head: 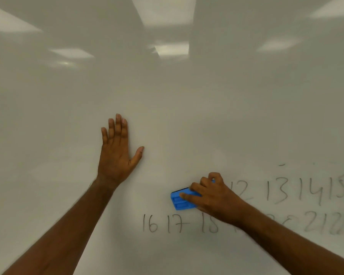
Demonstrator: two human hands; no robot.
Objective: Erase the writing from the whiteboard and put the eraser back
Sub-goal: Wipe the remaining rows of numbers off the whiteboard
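1. Glossy white whiteboard point(187, 106) fills my view, mirroring ceiling lights.
2. My left hand point(115, 153) presses flat, fingers straight, at nine o'clock of centre.
3. My right hand point(213, 197) grips the blue plastic block eraser point(182, 201) at five o'clock.
4. Erasing is under way, I judge; next I wipe the black handwritten numbers point(276, 192) toward three o'clock.

Dim, soft, ceiling-light glare overhead

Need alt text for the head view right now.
The right hand grips a blue plastic eraser against the white whiteboard, between two rows of handwritten black numbers. The left hand presses flat on the board, fingers straight.
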